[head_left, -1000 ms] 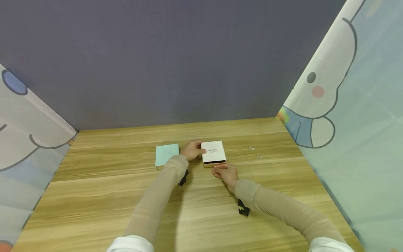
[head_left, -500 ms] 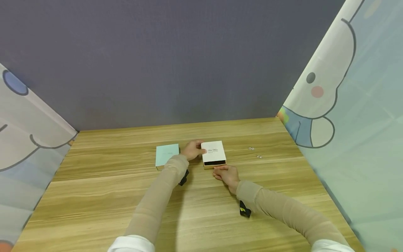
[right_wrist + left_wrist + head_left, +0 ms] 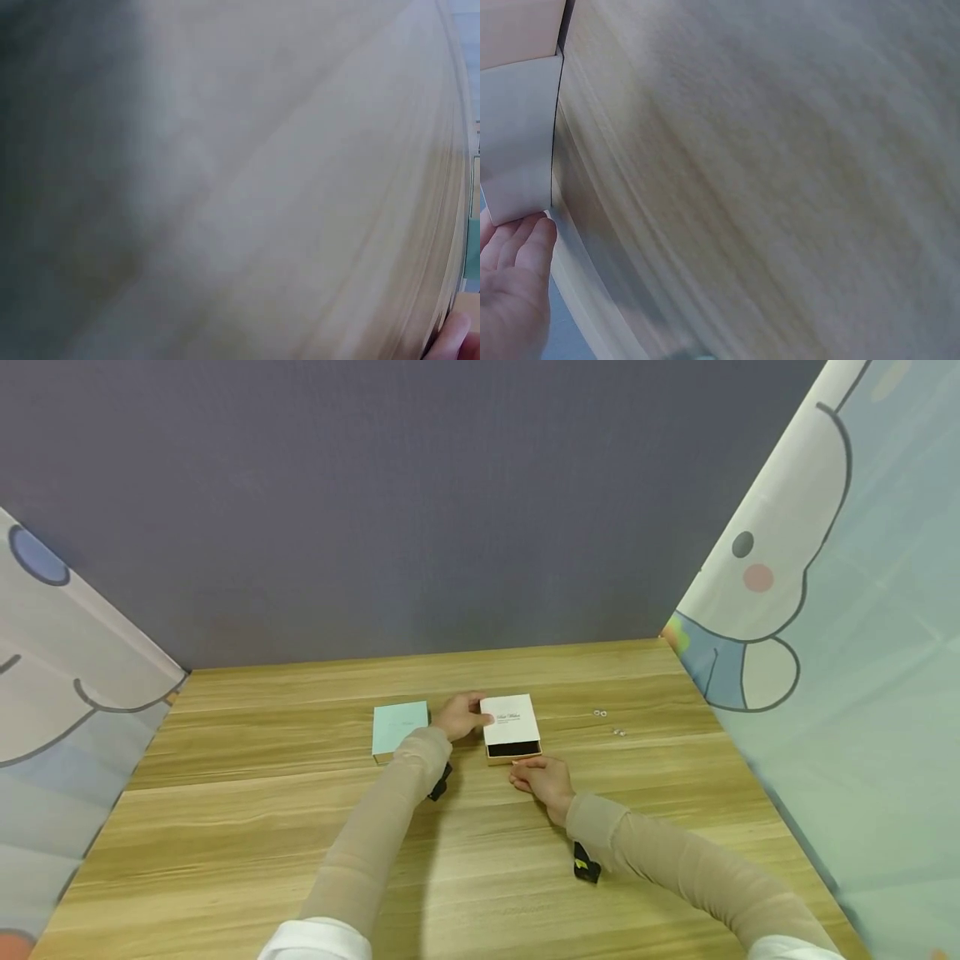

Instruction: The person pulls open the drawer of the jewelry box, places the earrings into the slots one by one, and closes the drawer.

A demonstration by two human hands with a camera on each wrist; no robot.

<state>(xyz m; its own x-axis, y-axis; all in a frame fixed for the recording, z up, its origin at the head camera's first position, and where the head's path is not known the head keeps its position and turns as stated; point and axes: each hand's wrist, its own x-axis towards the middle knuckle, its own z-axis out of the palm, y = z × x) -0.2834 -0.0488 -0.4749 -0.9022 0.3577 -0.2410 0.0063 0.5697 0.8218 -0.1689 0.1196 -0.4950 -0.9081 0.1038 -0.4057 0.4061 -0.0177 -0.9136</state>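
Observation:
A white box [image 3: 510, 720] with small printed text lies on the wooden table [image 3: 300, 827]. Its drawer [image 3: 513, 749] is slid partly out toward me and shows a dark inside. My left hand [image 3: 461, 717] grips the box's left side, thumb on the lid. In the left wrist view its fingers [image 3: 514, 277] lie against the box's white wall [image 3: 517, 135]. My right hand [image 3: 538, 774] pinches the drawer's front edge with curled fingers. The right wrist view is a blur of table with one fingertip [image 3: 454, 337] at the corner.
A mint-green box [image 3: 400, 728] lies flat just left of my left hand. Two tiny shiny pieces [image 3: 600, 714] [image 3: 618, 732] sit on the table to the right. Printed curtains [image 3: 862, 610] close both sides, and a grey wall stands behind.
The drawer has slid out a little more and its dark opening is wider. My right hand has drawn slightly toward me. The left hand has stayed put.

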